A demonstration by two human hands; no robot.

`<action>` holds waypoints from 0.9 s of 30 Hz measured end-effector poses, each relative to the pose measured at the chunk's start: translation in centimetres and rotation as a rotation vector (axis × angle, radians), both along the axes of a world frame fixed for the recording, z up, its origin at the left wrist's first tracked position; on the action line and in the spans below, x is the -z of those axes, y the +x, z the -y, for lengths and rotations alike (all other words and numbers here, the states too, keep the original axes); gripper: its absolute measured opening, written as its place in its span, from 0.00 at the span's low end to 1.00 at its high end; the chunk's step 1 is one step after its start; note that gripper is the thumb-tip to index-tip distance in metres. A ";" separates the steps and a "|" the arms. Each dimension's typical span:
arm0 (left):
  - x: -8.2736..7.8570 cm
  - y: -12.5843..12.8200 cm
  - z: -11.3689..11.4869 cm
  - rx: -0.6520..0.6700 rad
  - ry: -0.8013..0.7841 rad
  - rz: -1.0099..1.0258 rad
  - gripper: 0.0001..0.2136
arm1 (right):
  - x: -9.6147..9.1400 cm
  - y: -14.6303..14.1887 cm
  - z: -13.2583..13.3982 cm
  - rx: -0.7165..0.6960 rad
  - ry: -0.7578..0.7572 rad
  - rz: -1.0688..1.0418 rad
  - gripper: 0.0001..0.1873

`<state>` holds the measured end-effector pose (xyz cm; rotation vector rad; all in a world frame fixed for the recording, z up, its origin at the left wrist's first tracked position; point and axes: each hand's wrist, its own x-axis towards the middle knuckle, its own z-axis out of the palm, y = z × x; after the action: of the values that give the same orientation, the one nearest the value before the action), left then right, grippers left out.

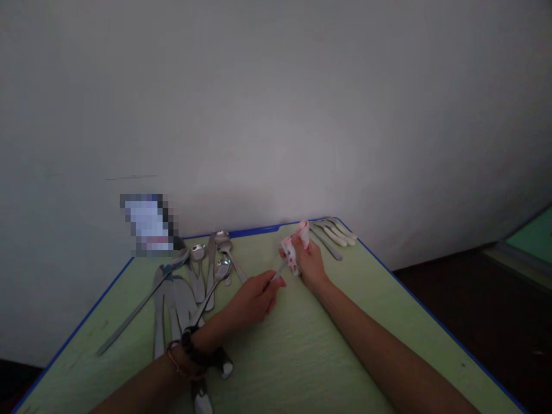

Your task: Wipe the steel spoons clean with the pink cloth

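My left hand (255, 294) is closed around one end of a slim metal piece of cutlery (280, 268). The far end of that piece disappears into a pink and white cloth (303, 229), so its kind cannot be made out. Gripping the cloth around it is my right hand (309, 261), fingers folded over. Just beyond the right hand lie a metal piece with a flat handle (326, 242) and several white-handled pieces of cutlery (338, 234). Left of my left hand are spoons (223, 265) and table knives (158, 313) in a loose pile, partly covered by my left forearm.
The green table (293, 356) has a blue edge and meets a grey wall (276, 115). A pixelated, screen-like object (149, 225) leans at the back left. One long-handled utensil (133, 313) points toward the table's left edge. Dark floor (466, 305) shows on the right.
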<state>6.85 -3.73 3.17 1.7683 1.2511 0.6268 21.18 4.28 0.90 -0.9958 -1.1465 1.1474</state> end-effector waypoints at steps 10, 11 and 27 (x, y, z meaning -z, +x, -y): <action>0.8 -0.2 0.2 -0.105 -0.150 0.249 0.21 | -0.8 -0.6 -0.9 -0.164 -0.178 -0.457 0.21; 0.7 -0.2 0.0 -0.113 -0.158 0.252 0.21 | -1.1 -0.5 -0.9 -0.186 -0.192 -0.502 0.22; 0.8 -0.4 0.0 -0.090 -0.154 0.271 0.17 | -0.1 0.1 -0.9 -0.319 -0.176 -0.139 0.18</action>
<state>6.42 -3.70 2.37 1.4537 1.1619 0.7728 21.28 5.22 0.99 -0.8682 -1.1325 1.5698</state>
